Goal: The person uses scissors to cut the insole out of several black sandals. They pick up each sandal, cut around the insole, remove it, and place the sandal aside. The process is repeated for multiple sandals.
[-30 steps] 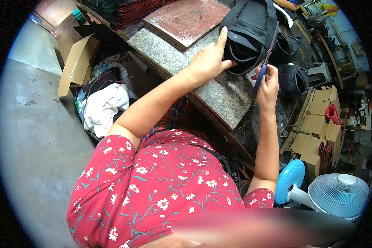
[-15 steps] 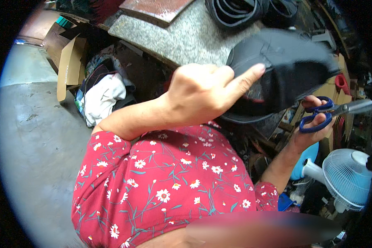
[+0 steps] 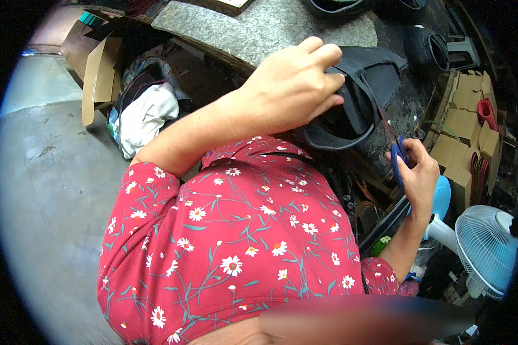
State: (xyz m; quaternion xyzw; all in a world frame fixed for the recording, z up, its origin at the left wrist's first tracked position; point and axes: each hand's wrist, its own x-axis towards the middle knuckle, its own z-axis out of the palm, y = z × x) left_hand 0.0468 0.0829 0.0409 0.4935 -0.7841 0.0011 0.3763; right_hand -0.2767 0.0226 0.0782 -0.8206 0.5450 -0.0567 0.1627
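Note:
My left hand (image 3: 299,86) is closed on the near left edge of a black stitched piece that looks like a shoe upper (image 3: 374,75). A curved black band forms a loop on its near side. My right hand (image 3: 421,175) grips scissors (image 3: 399,164) by their blue handles. Their blades point up and left, reaching the right edge of the black piece; whether they touch it I cannot tell.
A grey stone slab (image 3: 242,34) tops the dark workbench, with more black pieces (image 3: 426,49) at the back right. Cardboard boxes (image 3: 460,115) and a fan (image 3: 486,244) stand to the right. At the left are an open carton (image 3: 101,80) and white cloth (image 3: 147,118).
The black piece has turned and sits lower over the bench. My left hand moved up from pointing across it to gripping its edge. The scissors swung left toward the piece.

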